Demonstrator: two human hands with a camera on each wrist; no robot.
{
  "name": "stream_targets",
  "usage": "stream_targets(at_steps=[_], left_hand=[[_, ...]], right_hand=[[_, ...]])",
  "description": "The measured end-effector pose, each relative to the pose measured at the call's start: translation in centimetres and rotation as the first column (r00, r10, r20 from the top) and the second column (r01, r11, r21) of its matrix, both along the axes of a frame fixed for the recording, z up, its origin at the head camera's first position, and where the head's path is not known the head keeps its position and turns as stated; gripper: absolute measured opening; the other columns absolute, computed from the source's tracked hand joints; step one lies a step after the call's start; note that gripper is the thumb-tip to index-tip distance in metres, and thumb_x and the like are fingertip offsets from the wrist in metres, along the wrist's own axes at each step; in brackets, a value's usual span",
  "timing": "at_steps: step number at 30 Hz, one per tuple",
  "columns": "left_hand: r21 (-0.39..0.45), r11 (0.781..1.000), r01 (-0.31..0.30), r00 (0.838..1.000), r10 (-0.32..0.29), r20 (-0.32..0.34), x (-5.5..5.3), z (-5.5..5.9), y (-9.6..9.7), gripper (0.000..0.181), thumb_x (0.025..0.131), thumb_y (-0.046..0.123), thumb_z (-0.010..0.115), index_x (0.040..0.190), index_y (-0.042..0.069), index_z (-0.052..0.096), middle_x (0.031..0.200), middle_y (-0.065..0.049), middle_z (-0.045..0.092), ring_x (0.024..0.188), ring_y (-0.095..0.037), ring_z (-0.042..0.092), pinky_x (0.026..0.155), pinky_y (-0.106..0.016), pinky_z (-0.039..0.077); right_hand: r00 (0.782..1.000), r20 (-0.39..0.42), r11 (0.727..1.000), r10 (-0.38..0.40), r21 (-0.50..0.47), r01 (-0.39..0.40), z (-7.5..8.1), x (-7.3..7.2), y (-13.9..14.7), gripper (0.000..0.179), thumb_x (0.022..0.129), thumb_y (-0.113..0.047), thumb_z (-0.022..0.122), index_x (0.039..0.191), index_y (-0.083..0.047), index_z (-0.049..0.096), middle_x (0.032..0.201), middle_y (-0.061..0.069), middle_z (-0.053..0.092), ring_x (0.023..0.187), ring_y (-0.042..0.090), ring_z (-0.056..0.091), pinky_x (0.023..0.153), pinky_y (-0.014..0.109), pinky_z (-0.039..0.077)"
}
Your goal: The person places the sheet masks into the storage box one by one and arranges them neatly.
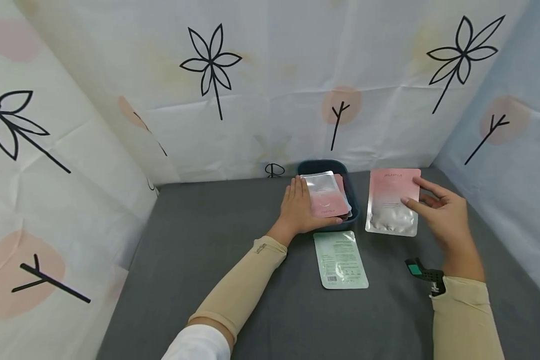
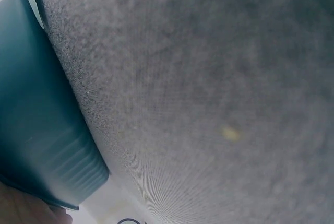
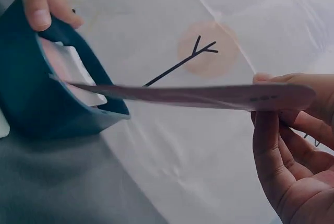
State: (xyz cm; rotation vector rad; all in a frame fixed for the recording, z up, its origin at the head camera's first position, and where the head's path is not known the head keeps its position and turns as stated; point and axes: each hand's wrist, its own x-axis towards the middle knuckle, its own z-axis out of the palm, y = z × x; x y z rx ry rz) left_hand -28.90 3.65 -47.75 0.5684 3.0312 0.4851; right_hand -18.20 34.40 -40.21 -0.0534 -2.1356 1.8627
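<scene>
My right hand (image 1: 445,210) pinches the right edge of a pink and silver sheet mask packet (image 1: 392,200) between thumb and fingers. The right wrist view shows this packet (image 3: 209,96) edge-on, held beside the bin. Straight fingers of my left hand (image 1: 299,207) rest at the left side of a dark teal plastic bin (image 1: 352,192), the thumb stretched along its near side. Inside the bin stand several packets, a pink and silver one (image 1: 326,197) in front. In the left wrist view, only part of the left hand (image 2: 28,208) shows, at the bin's rim (image 2: 36,192).
A pale green packet (image 1: 341,260) lies flat on the grey tabletop (image 1: 216,250), just in front of the bin. White patterned cloth (image 1: 270,75) hangs behind the table and along both sides. My right wrist wears a black strap (image 1: 427,274).
</scene>
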Motion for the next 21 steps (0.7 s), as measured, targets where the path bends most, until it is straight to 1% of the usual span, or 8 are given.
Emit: stream_targets(at_steps=[3,5,7,9,12,17,19,21], left_hand=[[-0.011,1.000,0.001,1.000,-0.001,0.011,-0.3,-0.2,0.2,0.157,0.067,0.103,0.057,0.169,0.002,-0.006,0.179,-0.018,-0.005,0.168,-0.031,-0.003,0.136,-0.047,0.005],[-0.014,1.000,-0.002,1.000,0.002,0.006,-0.4,-0.2,0.3,0.157,0.066,0.103,0.058,0.169,0.001,-0.003,0.179,-0.018,-0.004,0.168,-0.031,-0.002,0.136,-0.047,0.005],[-0.009,1.000,0.002,1.000,-0.002,-0.002,-0.5,-0.3,0.3,0.156,0.066,0.102,0.059,0.169,0.000,0.000,0.179,-0.019,-0.001,0.168,-0.032,-0.001,0.136,-0.048,0.007],[-0.009,1.000,0.004,1.000,-0.004,-0.005,-0.5,-0.4,0.4,0.156,0.066,0.101,0.060,0.169,-0.001,0.003,0.179,-0.020,-0.001,0.168,-0.033,0.000,0.136,-0.048,0.007],[-0.019,1.000,0.002,1.000,-0.002,-0.006,-0.6,-0.4,0.3,0.156,0.067,0.101,0.059,0.169,0.000,0.002,0.179,-0.019,-0.002,0.168,-0.032,-0.001,0.136,-0.048,0.006],[-0.040,0.999,-0.006,1.000,0.005,-0.018,-0.7,-0.4,0.2,0.155,0.067,0.102,0.057,0.170,0.000,0.001,0.179,-0.019,-0.001,0.168,-0.031,-0.002,0.136,-0.047,0.008],[-0.042,0.999,-0.004,1.000,0.003,-0.017,-0.7,-0.5,0.3,0.155,0.067,0.102,0.058,0.169,0.000,0.002,0.179,-0.019,0.000,0.168,-0.031,-0.001,0.136,-0.047,0.008],[-0.042,0.999,-0.004,1.000,0.003,-0.006,-0.6,-0.6,0.3,0.155,0.067,0.102,0.058,0.169,0.000,0.001,0.179,-0.019,-0.001,0.168,-0.032,-0.001,0.136,-0.048,0.008]], right_hand=[[0.999,-0.027,0.991,-0.022,-0.135,0.018,-0.8,-1.4,-0.4,0.066,0.091,0.004,0.080,0.152,-0.001,0.056,0.141,-0.008,0.054,0.103,-0.003,0.072,0.079,0.009,0.056],[0.998,-0.035,0.970,-0.049,-0.241,0.039,-1.4,-2.3,-0.7,0.066,0.089,0.008,0.080,0.150,0.000,0.057,0.137,-0.006,0.055,0.099,0.001,0.073,0.078,0.011,0.058],[0.995,-0.018,0.951,-0.100,-0.295,0.090,-1.8,-3.1,-1.0,0.066,0.087,0.008,0.082,0.148,-0.001,0.060,0.136,-0.006,0.054,0.095,0.002,0.073,0.075,0.012,0.058],[0.990,0.000,0.937,-0.138,-0.322,0.131,-2.2,-3.7,-1.3,0.065,0.086,0.009,0.082,0.147,-0.002,0.062,0.138,-0.004,0.054,0.094,0.004,0.073,0.075,0.012,0.058],[0.989,0.020,0.944,-0.147,-0.297,0.147,-2.9,-4.4,-1.8,0.064,0.087,0.007,0.082,0.147,-0.003,0.062,0.139,-0.004,0.055,0.096,0.004,0.072,0.075,0.011,0.057],[0.995,0.032,0.974,-0.093,-0.205,0.098,-4.2,-5.5,-2.6,0.065,0.090,0.002,0.081,0.151,-0.003,0.058,0.127,-0.009,0.060,0.098,0.000,0.069,0.076,0.009,0.055],[0.996,0.048,0.985,-0.071,-0.156,0.077,-4.8,-5.8,-3.0,0.065,0.092,0.000,0.081,0.152,-0.002,0.056,0.123,-0.011,0.061,0.098,-0.002,0.069,0.076,0.008,0.055],[0.996,0.073,0.995,-0.052,-0.076,0.058,-5.2,-6.0,-3.4,0.065,0.094,-0.004,0.079,0.154,-0.003,0.054,0.123,-0.011,0.062,0.100,-0.006,0.067,0.078,0.007,0.054]])
